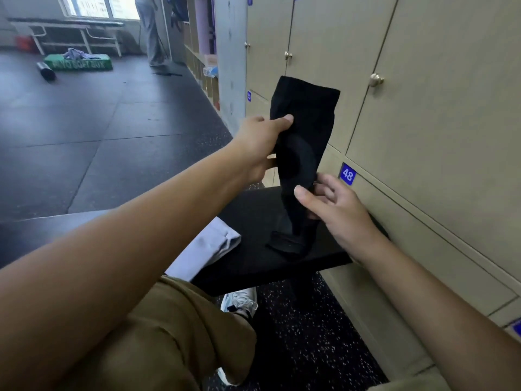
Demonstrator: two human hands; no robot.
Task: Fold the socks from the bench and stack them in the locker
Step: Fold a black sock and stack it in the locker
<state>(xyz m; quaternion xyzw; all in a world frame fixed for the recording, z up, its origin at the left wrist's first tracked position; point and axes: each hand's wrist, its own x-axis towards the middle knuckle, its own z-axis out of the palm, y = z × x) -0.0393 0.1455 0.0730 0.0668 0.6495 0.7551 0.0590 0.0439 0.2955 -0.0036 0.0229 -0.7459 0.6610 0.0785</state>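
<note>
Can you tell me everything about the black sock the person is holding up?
The black sock looks like soft knit cloth with a wide cuff at the top. It hangs upright in front of the beige lockers, above the black bench. The left hand grips its middle, thumb on the front. The right hand pinches its lower part.

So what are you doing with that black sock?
A person sitting at a black bench holds a black sock up in front of closed lockers. The left hand grips its upper part, and the right hand pinches it lower down. It is not folded yet. A pale cloth lies on the bench.
</note>
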